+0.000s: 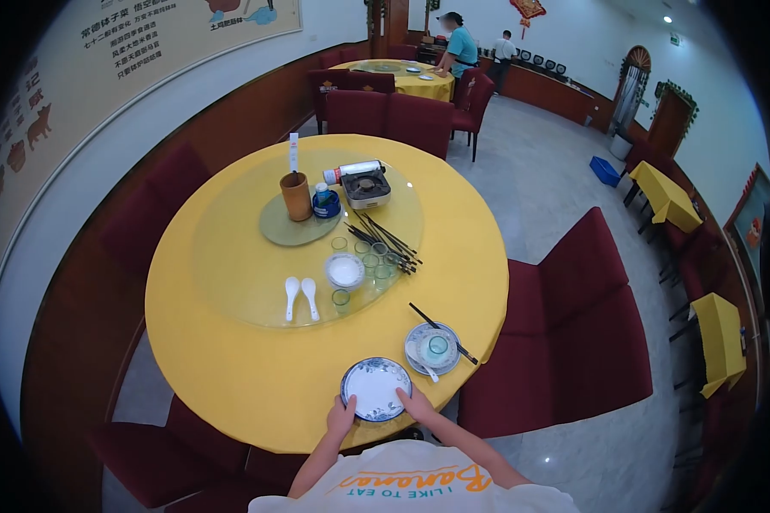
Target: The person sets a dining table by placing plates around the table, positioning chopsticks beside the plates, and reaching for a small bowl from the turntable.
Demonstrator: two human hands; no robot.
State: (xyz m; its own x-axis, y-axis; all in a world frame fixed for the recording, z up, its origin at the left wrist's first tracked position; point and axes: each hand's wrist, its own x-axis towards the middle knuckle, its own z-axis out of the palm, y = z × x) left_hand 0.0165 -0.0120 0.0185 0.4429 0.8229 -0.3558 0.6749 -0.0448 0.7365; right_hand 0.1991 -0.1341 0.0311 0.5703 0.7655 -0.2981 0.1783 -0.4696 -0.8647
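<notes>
A white plate (376, 389) with a blue floral rim is at the near edge of the round table; whether more plates lie under it I cannot tell. My left hand (341, 416) grips its left side, thumb on the rim. On the right side my right hand (415, 404) holds it the same way. Just beyond my right hand is a place setting: a patterned plate (413, 362) bearing a bowl, a green-tinted glass (438, 345), a white spoon (428, 368) and black chopsticks (444, 333) laid across.
A glass turntable (231, 282) carries two white spoons (292, 299), a bowl (345, 270), several glasses (340, 298), scattered chopsticks (383, 239), a brown holder (296, 198) and a portable stove (366, 188). Red chairs (565, 342) surround the yellow-covered table (180, 342). Two people stand far off.
</notes>
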